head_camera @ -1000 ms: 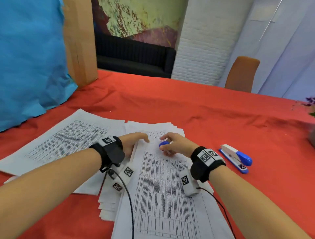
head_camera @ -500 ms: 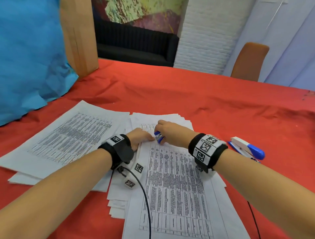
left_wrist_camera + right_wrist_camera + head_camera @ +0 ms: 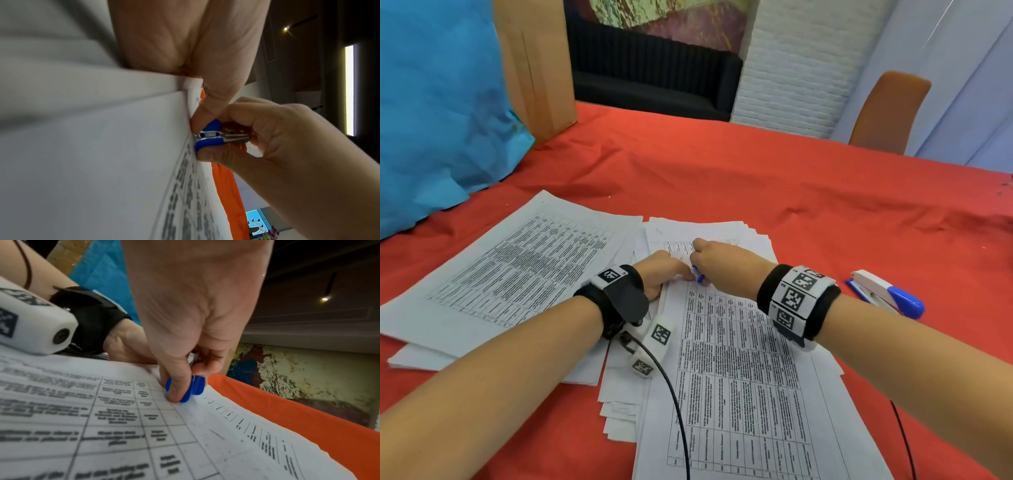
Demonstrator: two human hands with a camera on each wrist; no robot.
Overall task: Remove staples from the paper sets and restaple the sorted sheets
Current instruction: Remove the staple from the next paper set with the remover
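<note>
A printed paper set lies on top of a fanned pile in front of me. My right hand pinches a small blue staple remover between thumb and fingers. The staple remover has its metal claws against the sheet's top left corner. My left hand holds that corner. Its thumb lies on the paper right beside the remover, and its other fingers are hidden behind the sheets. In the right wrist view the remover stands on the page under my thumb. The staple itself is too small to make out.
A blue and white stapler lies on the red tablecloth to the right of the pile. A second pile of printed sheets lies at the left. A blue cloth and a cardboard box stand at the far left.
My right hand has turned over and carried the remover a little left, onto the sheet's corner. My left hand's fingers have drawn in against that corner.
</note>
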